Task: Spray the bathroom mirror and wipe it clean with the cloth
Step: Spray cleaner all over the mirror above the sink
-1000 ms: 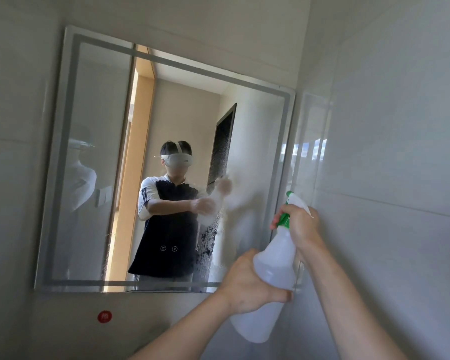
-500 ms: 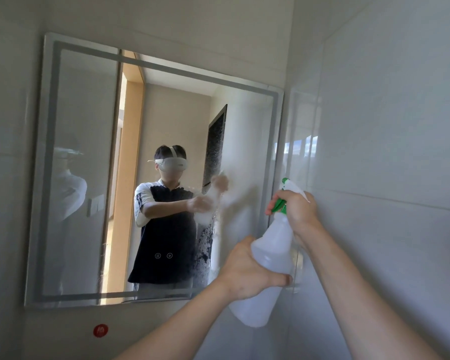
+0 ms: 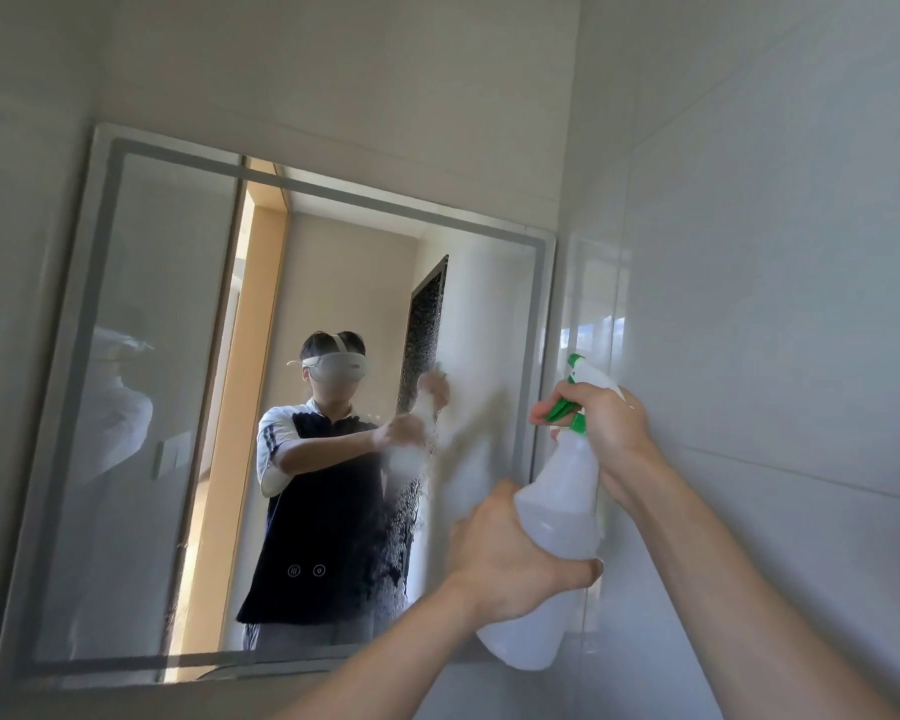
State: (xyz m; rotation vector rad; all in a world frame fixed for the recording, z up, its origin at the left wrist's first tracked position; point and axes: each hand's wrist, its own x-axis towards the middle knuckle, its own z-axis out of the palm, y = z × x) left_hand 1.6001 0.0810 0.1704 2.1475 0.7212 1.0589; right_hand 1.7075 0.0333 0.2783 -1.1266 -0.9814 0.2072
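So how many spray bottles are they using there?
1. The spray bottle is held up near the mirror's right edge, left hand around its body, right hand on the green trigger. The mirror shows only its reflection.

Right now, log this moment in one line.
phase: spraying | left hand: steadies spray bottle | right hand: on trigger | mirror: mist at right

We see soft, even daylight; glare patch on glossy tiled wall (image 3: 588, 330) at centre right; wide-angle bending at frame edges; slight motion blur lower centre.
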